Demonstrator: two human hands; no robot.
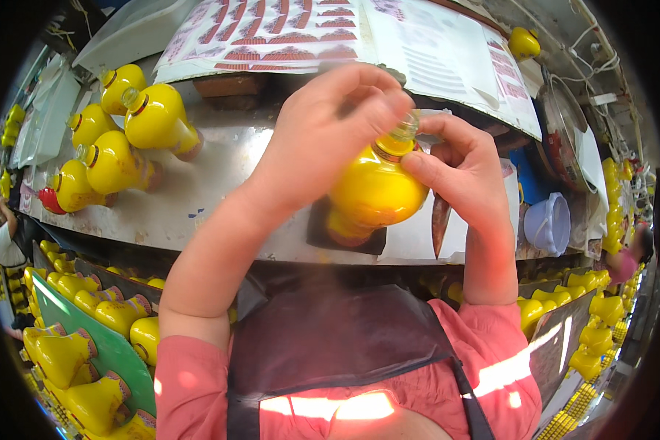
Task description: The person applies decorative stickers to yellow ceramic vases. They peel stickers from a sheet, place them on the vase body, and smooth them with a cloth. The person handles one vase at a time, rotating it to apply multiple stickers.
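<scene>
A glossy yellow bottle with a clear glass neck and a dark patterned band stands on a dark mat in front of me. My right hand grips it at the neck, thumb on the band and fingers behind. Below that palm a brown tapered blade-like tool points down; how it is held is hidden. My left hand is over the bottle's left shoulder, its fingers curled in beside the neck. Slight motion blur hides what, if anything, is in its fingertips.
Several yellow bottles stand at the table's left, near a red object. Sheets of printed red and purple decals lie on a raised board at the back. A pale bucket is at right. More yellow bottles fill racks below the table.
</scene>
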